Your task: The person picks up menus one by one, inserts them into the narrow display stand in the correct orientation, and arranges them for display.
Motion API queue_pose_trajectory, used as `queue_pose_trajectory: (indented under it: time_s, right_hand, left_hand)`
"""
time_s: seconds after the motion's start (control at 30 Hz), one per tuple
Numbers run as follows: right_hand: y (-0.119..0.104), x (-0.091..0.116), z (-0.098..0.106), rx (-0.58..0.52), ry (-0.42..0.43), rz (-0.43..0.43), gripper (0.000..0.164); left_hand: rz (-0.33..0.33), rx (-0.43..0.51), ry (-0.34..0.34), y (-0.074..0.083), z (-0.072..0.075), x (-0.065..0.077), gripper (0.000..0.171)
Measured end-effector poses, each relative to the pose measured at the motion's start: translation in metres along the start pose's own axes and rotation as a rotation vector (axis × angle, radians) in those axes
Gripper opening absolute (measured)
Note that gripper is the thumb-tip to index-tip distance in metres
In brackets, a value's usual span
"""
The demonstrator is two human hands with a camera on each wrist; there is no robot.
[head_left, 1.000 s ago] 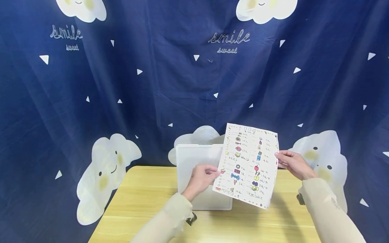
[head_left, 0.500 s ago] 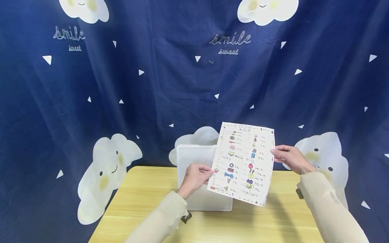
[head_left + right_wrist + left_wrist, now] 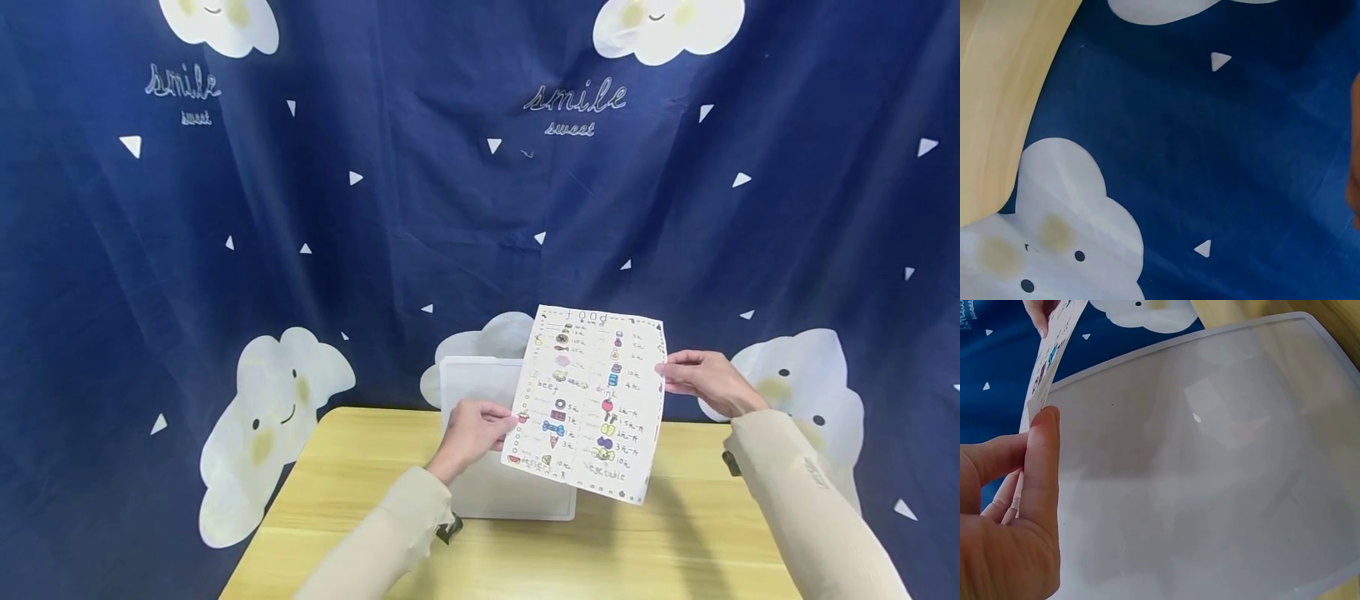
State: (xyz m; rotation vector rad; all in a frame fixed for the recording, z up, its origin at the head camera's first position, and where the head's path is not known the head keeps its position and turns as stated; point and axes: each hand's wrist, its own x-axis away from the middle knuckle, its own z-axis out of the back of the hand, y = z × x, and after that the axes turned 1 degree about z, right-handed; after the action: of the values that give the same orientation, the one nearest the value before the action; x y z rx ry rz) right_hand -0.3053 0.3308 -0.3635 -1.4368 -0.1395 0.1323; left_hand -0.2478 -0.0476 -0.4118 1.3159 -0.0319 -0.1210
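Both hands hold up a white paper sheet, a hand-drawn menu with "food" across its top and small coloured food pictures with prices. My left hand pinches its left edge below the middle; in the left wrist view the thumb lies along the near face of the sheet. My right hand pinches the right edge, higher up. The sheet tilts a little and overlaps a white, pale-rimmed flat board or case lying on the table. Only a sliver of the right hand shows in the right wrist view.
The light wooden table carries the white case near its back edge. Behind it hangs a dark blue curtain with smiling clouds and small white triangles. A dark wrist device sits below the left sleeve.
Both hands have shifted the menu sheet leftward over the second, so it covers more of the white case. The grips on its edges stay the same, and the head view has drifted slightly.
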Motion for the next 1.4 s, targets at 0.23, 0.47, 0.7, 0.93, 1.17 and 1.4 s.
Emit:
queue_pose_trajectory:
  time_s: [0.23,0.47,0.7,0.93,1.17,1.4]
  right_hand:
    - [-0.007,-0.003,-0.007,0.007,-0.005,-0.065,0.015]
    - [-0.008,-0.003,-0.014,-0.018,0.012,-0.039,0.017]
    - [-0.007,-0.008,-0.020,0.041,0.028,0.058,0.019]
    - [-0.010,-0.014,-0.029,-0.002,0.046,0.161,0.003]
    - [-0.020,-0.019,-0.036,0.049,0.079,0.189,0.020]
    - [-0.035,-0.023,-0.045,0.069,0.087,0.195,0.026]
  left_hand:
    - [0.015,-0.010,-0.002,-0.003,0.003,0.000,0.013]
    - [0.022,-0.014,0.004,-0.004,0.009,0.000,0.014]
    - [0.008,-0.002,0.026,-0.008,0.016,-0.001,0.016]
    - [0.004,-0.004,0.066,-0.008,0.023,-0.002,0.015]
    - [-0.014,-0.016,0.097,-0.006,0.031,-0.006,0.016]
    - [-0.015,-0.016,0.134,-0.004,0.041,-0.011,0.016]
